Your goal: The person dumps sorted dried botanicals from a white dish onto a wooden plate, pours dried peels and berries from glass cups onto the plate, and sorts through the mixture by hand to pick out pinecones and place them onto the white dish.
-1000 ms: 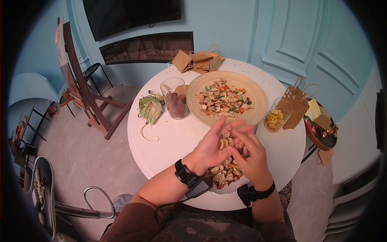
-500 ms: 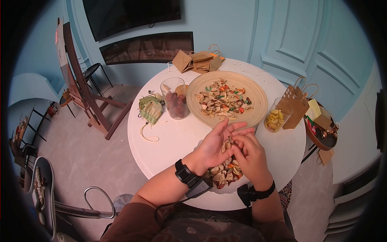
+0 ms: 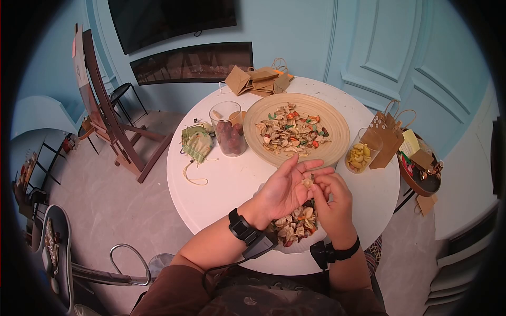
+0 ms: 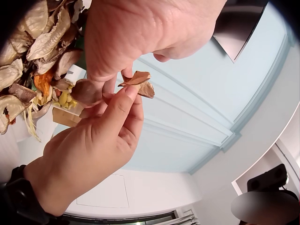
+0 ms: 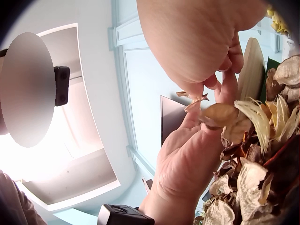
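Note:
My left hand is held palm up over the near part of the table, its fingers extended. Thumb and forefinger of my right hand pinch a pale dried petal at the left hand's fingers. Below both hands is a white bowl heaped with potpourri, partly hidden by them: beige, brown and orange dried pieces. A blurred brown petal appears between the hands and the heap in the right wrist view.
Beyond the hands lies a round wooden tray of potpourri. To its left stand a cup of dark red round pieces and a green drawstring pouch. At right are a cup of yellow pieces and a paper bag; more bags lie behind.
Earlier, several dried pieces lay in the left palm with the right fingers over them. The right fingers have shifted toward the left fingertips, and one pale petal shows in their pinch.

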Demonstrator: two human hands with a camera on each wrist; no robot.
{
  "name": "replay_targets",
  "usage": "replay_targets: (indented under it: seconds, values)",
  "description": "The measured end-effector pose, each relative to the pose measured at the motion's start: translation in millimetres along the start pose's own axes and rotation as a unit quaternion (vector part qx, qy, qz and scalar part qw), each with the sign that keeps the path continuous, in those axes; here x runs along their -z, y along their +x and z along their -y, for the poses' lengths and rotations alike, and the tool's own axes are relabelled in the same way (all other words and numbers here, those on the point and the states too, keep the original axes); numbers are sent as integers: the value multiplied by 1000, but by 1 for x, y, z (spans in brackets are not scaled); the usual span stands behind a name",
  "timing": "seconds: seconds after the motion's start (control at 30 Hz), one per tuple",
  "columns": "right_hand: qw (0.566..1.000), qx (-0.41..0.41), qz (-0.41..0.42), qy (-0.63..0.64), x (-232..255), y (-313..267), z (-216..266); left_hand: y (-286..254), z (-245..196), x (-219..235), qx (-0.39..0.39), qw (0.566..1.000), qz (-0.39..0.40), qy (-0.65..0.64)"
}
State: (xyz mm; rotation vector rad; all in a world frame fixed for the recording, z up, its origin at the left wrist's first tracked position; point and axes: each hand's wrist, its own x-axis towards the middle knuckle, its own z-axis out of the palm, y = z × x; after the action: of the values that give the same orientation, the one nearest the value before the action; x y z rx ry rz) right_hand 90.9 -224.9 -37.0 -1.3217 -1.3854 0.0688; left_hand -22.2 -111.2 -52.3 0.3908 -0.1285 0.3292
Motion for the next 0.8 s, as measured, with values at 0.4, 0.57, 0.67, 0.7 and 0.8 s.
replay_targets:
  seconds: [0.4,0.57,0.67,0.7,0.8]
  values:
    - [1000,14,-15,17,2,-1,-5,-1,1,-8,-18,999,-24,23]
    - [999,28,-15,13,3,-1,-3,-2,-1,-12,-60,997,-30,44]
    - [999,29,-22,9,3,-1,-1,-2,-2,-20,-119,987,-82,62]
    - [999,28,-24,7,3,-1,0,-2,-2,-20,-143,985,-75,69]
    - [999,25,-26,10,4,0,1,-3,-4,-19,-177,979,-65,81]
